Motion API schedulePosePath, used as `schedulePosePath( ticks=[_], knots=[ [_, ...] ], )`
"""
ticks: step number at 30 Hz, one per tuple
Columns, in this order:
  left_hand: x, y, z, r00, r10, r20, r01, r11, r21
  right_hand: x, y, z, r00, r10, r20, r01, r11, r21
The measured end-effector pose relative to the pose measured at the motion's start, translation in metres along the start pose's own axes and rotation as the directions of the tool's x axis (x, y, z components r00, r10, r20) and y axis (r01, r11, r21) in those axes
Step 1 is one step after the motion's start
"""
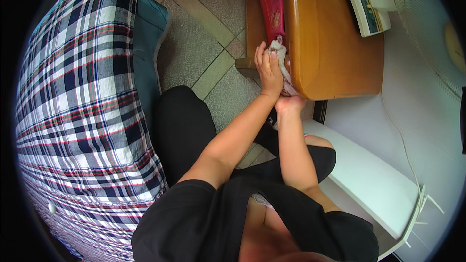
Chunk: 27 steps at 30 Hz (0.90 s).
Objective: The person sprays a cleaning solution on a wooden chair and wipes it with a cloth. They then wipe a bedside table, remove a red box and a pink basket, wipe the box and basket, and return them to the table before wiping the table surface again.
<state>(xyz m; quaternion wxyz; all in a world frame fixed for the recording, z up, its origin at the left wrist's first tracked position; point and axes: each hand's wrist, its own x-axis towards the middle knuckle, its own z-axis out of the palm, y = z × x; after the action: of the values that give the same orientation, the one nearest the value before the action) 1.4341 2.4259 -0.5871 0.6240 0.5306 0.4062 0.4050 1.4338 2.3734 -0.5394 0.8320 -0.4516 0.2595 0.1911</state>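
My left hand (269,71) is at the front of a wooden nightstand (338,51), its thumb over a whitish crumpled cloth (278,49) and its other fingers held out to the left. The cloth runs down along the nightstand's edge toward my right hand (290,103). That hand is bent back at the wrist just below the near corner of the top, close to the left wrist. Its fingers are hidden by the nightstand and the cloth, so its grip does not show. Beyond the cloth, a pink-red box or packet (273,11) stands in the open compartment.
A bed with a plaid cover (91,91) runs along the left. On the nightstand top stands an electric fan, its base (371,3) near the wall. A white shelf board (371,178) and a cord (400,134) are at right. Patterned tiles (204,32) cover the floor.
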Motion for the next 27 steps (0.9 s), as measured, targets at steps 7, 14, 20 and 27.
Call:
schedulePosePath(
  ticks=[7, 14, 20, 27],
  knots=[
    [0.005, -0.144, -0.016, 0.944, -0.231, -0.237, 0.28, 0.939, 0.2, 0.078, 0.092, -0.056, 0.984, 0.176, -0.036, -0.176, 0.984, 0.004],
    [0.026, -0.18, -0.024, 0.698, -0.687, -0.199, 0.705, 0.614, 0.354, 0.152, 0.115, -0.116, 0.898, 0.404, -0.172, -0.42, 0.905, -0.065],
    [0.016, -0.111, -0.002, 0.82, -0.56, -0.121, 0.562, 0.827, -0.019, 0.09, 0.085, -0.069, 0.952, 0.202, -0.23, -0.194, 0.979, 0.056],
    [0.019, -0.136, 0.002, 0.789, -0.505, -0.35, 0.528, 0.849, -0.036, 0.096, 0.086, -0.07, 0.939, 0.225, -0.26, -0.255, 0.963, -0.088]
  ],
)
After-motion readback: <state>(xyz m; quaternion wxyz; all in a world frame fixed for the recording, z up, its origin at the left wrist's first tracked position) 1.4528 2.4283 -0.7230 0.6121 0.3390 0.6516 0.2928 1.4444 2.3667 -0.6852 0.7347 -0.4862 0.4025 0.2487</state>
